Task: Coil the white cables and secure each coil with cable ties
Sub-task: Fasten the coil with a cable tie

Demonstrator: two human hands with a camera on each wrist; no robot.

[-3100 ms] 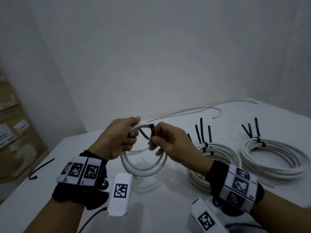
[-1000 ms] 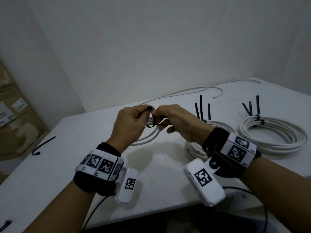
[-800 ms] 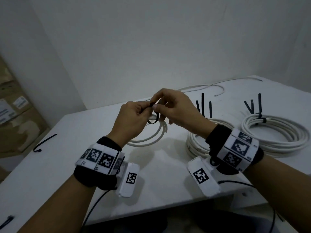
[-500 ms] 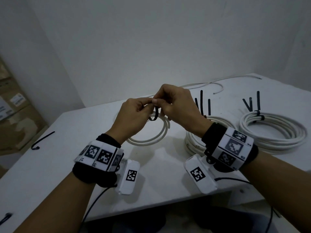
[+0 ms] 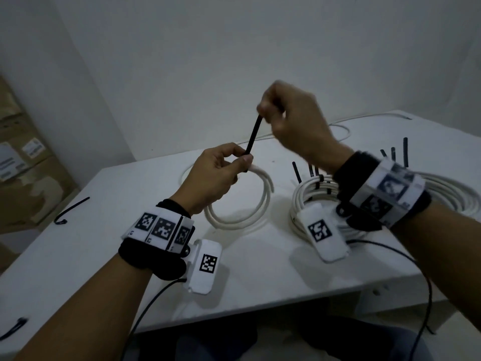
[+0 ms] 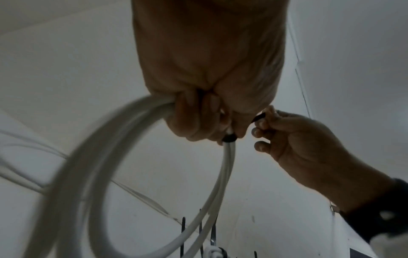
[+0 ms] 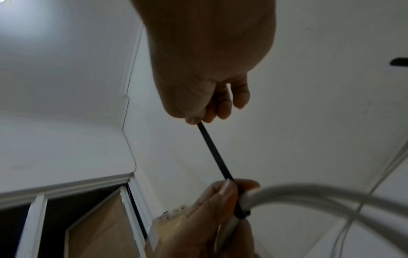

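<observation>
My left hand (image 5: 221,170) grips the top of a small white cable coil (image 5: 244,220) above the table, pinching it where a black cable tie (image 5: 252,139) wraps round it. My right hand (image 5: 289,118), raised above and to the right, pinches the tie's free tail, which runs taut between the hands. In the right wrist view the black cable tie (image 7: 215,153) stretches from my right fingertips (image 7: 198,119) down to the left hand (image 7: 220,209), its loop closed round the coil (image 7: 309,195). The left wrist view shows the coil (image 6: 137,174) hanging from the left fingers (image 6: 198,125).
Two larger white coils (image 5: 315,194) (image 5: 453,194), tied with black ties whose tails stick up, lie on the white table (image 5: 78,256) to the right. A loose white cable (image 5: 364,118) runs along the far edge. Spare black ties (image 5: 71,209) lie at the left. Cardboard boxes (image 5: 23,173) stand beyond.
My right hand has pulled the tie's tail up and to the right, away from the left hand, so the tie is drawn out long and its loop has closed on the coil.
</observation>
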